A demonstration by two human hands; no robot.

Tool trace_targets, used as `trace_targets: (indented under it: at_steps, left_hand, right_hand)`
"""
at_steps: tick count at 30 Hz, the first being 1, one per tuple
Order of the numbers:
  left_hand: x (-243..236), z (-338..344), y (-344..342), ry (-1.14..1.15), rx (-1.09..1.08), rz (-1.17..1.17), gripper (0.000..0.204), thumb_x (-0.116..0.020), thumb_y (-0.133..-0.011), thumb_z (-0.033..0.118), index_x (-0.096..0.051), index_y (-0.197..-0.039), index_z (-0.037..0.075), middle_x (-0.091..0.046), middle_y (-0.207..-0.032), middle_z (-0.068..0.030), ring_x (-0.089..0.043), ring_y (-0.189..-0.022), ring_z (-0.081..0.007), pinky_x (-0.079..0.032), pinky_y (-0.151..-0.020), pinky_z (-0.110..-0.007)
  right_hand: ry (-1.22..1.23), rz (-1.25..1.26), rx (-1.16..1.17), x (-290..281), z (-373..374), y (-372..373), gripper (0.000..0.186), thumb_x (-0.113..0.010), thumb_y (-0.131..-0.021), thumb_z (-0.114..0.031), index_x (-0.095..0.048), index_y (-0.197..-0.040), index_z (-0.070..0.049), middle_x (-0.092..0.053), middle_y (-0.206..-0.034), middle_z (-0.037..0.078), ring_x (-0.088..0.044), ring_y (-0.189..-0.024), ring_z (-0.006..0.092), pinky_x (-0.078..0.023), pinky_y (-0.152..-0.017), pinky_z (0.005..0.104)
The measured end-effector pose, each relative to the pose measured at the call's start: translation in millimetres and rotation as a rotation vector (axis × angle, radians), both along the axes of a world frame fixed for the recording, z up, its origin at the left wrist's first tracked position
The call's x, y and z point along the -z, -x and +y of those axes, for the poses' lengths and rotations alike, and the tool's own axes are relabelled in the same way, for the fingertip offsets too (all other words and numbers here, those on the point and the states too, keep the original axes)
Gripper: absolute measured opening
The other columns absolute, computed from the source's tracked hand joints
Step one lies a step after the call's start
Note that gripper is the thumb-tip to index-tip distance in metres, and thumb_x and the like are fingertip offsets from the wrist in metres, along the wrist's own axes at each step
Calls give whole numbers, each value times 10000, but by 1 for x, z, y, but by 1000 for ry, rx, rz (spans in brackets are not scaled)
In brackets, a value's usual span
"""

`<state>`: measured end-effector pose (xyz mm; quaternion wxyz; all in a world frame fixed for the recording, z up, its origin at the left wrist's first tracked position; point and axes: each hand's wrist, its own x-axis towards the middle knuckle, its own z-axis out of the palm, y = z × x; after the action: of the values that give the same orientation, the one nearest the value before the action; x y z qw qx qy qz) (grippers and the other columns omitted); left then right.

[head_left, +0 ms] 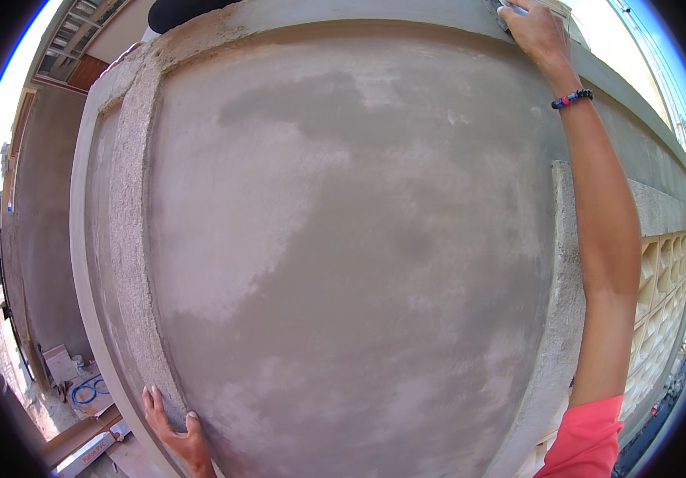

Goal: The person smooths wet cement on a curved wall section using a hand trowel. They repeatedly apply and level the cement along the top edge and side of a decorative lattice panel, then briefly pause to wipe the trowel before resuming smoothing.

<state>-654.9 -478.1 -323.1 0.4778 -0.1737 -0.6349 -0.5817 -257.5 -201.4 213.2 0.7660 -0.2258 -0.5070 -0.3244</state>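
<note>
A grey plastered wall panel point(359, 239) fills the middle of the head view, with darker damp-looking patches across its face. My right arm reaches up along the right side. At the wall's top edge, my right hand point(540, 38) is closed around a flat grey tool point(499, 17), mostly hidden by the hand and cut off by the frame. Low on the left, my left hand point(177, 436) rests with thumb and fingers apart against the rough raised cement band point(136, 207). Nothing shows in that hand.
Another rough band point(563, 239) borders the panel on the right, beside a cream pierced block screen point(661, 271). A dark rounded object point(187, 12) sits at the top left. Down at the left lie a blue hose point(88, 389), boards and a long white box point(86, 454).
</note>
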Motion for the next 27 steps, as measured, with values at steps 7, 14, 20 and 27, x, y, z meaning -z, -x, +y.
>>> trace_targets:
  at_steps: [7, 14, 20, 27]
  left_hand:
    - [2, -7, 4, 36, 9, 12, 781, -584, -594, 60, -479, -1366, 21, -383, -1453, -210, -342, -1335, -389, -215, -1123, -504]
    - [1, -19, 2, 74, 58, 20, 808, -612, -592, 81, -457, -1383, 21, -347, -1461, -227, -333, -1322, -409, -237, -1094, -535]
    - [6, -15, 12, 85, 126, 67, 798, -599, -627, 98, -432, -1403, 19, -318, -1477, -226, -308, -1339, -406, -222, -1096, -546]
    - [7, -18, 18, 129, 78, 67, 769, -602, -689, 165, -411, -1421, 24, -312, -1479, -226, -305, -1344, -397, -213, -1099, -550]
  right_hand:
    - [-174, -173, -179, 24, -104, 134, 296, -586, -818, -296, -704, -1025, -122, -676, -980, 193, -637, -941, 388, -508, -855, 476]
    - [-118, -390, 24, 42, -120, 166, 455, -586, -840, -441, -626, -1264, -278, -649, -1220, 97, -619, -1102, 304, -481, -930, 401]
    - [-86, -59, 94, -25, -34, 73, 413, -591, -857, -429, -653, -1232, -267, -694, -1119, 102, -655, -1031, 280, -498, -882, 376]
    - [-452, -296, -55, -16, -98, 193, 359, -602, -802, -297, -702, -1081, -96, -673, -1046, 196, -647, -963, 367, -501, -885, 432]
